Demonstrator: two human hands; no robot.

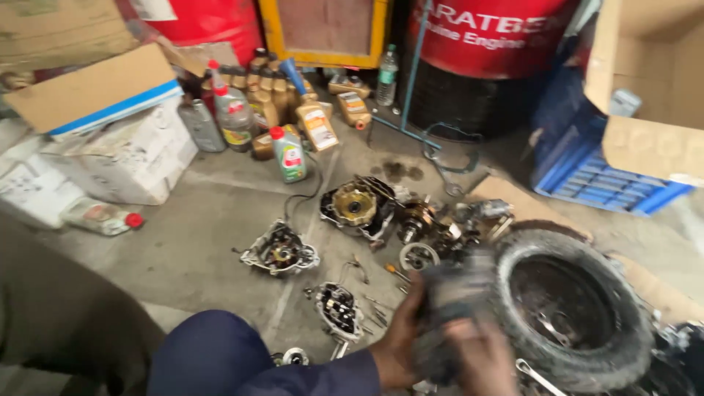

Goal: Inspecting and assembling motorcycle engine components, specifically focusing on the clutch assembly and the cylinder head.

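Gripping a blurred dark engine part (449,308) between left hand (400,345) and right hand (480,359), beside tyre (579,308).

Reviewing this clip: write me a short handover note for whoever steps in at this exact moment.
Left hand and right hand both grip a dark, blurred engine part held over the floor, beside the tyre. Fingers are wrapped round it; its details are too blurred to tell.
Done: engine stripped, with casings, a cover and a cylinder head spread on the concrete.
Left: cannot tell from this view; loose spanner and oil bottles lie within reach.
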